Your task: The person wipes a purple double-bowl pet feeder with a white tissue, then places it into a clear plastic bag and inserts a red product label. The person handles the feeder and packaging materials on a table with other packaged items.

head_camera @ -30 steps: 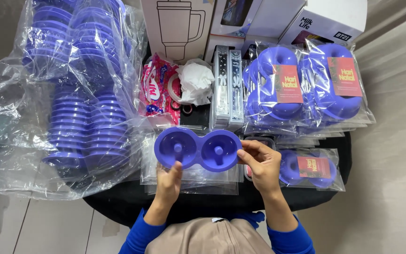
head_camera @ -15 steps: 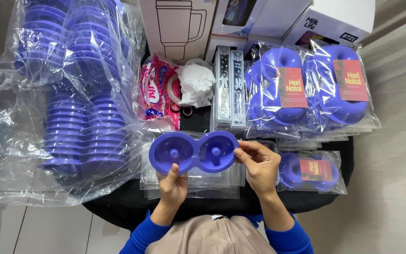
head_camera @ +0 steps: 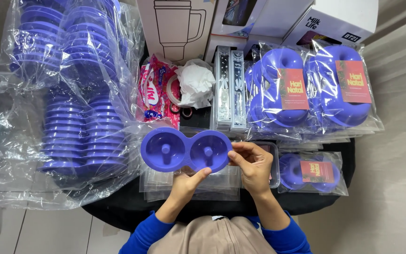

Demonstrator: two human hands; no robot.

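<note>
Head view, looking down. Both hands hold one purple double-ring mould (head_camera: 186,150), raised just above the dark surface (head_camera: 118,209), near its front edge and in the middle of the view. The mould faces up: two round cups side by side, each with a small post in its middle.

Left hand (head_camera: 187,182): under the mould's near edge, fingers curled shut beneath it, thumb tip up against the right cup.
Right hand (head_camera: 253,165): closed on the mould's right end, fingers pinched over the rim.

Below the hands, flat on the surface: a stack of clear plastic sleeves (head_camera: 191,186).
Left of the mould: a big clear bag (head_camera: 34,136) holding stacked purple moulds (head_camera: 88,136), just beside it.
Right of the right hand: one bagged mould with a red card (head_camera: 312,171). Behind it, two larger bagged moulds (head_camera: 313,89), each with a red card.
Far side: a pink snack packet (head_camera: 158,91), crumpled white paper (head_camera: 194,84), a tall clear box (head_camera: 230,91), white cartons (head_camera: 184,26).
Sleeves are blue.
</note>
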